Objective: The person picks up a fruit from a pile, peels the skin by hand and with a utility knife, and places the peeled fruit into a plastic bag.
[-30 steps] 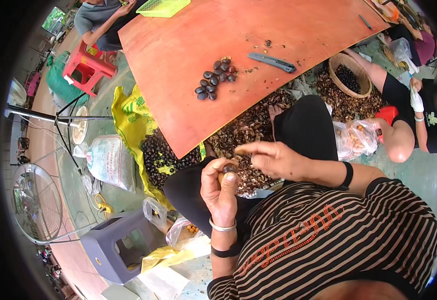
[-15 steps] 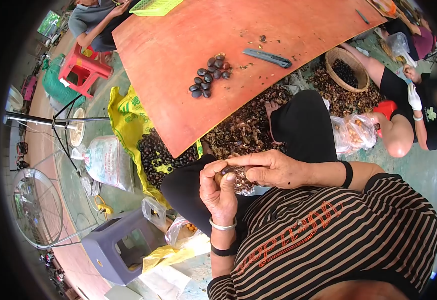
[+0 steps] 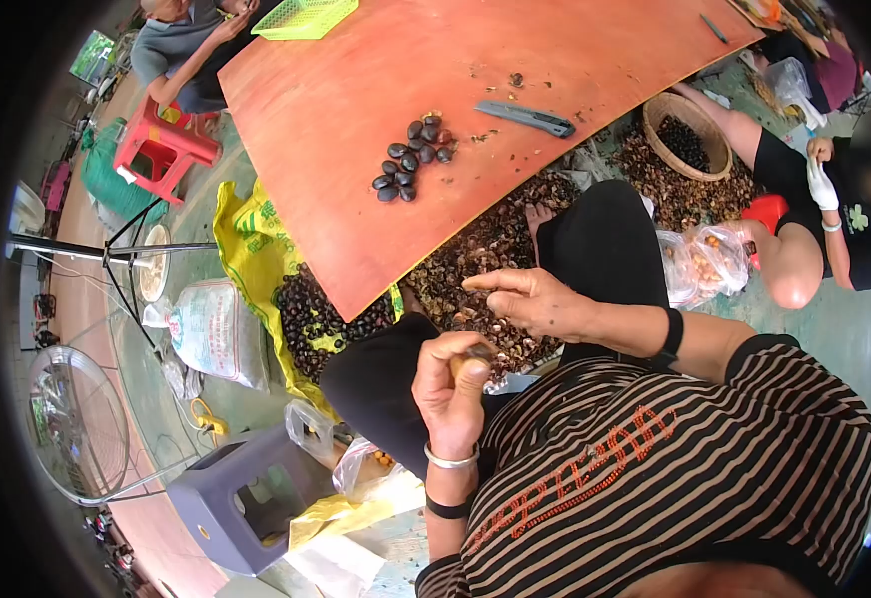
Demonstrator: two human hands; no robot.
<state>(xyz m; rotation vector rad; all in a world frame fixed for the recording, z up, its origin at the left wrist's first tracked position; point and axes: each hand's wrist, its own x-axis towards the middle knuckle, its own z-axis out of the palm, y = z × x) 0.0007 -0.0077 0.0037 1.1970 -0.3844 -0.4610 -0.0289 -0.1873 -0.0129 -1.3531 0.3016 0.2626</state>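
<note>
My left hand (image 3: 452, 391) is closed, pinching a small brownish nut (image 3: 477, 353) between thumb and fingers; most of the nut is hidden. My right hand (image 3: 535, 302) hovers a little above and to the right, apart from the left, its index finger stretched out and thumb separated from it. Nothing shows in the right hand. Beneath both hands, on the floor, lies a spread of brown shell pieces (image 3: 475, 244). A small group of glossy dark nuts (image 3: 410, 159) rests on the orange board (image 3: 316, 130), close to a grey utility knife (image 3: 525, 117).
More dark nuts (image 3: 326, 319) lie on a yellow sack (image 3: 241, 234) at left. A grey stool (image 3: 221, 508) stands lower left, near a fan (image 3: 76, 424). A wicker basket (image 3: 719, 164) sits by a co-worker's gloved hand (image 3: 822, 186). Another person (image 3: 181, 55) is at upper left.
My right hand has drawn up and away from the left, which it was touching over the nut. The left hand has shifted slightly right and down, keeping the nut.
</note>
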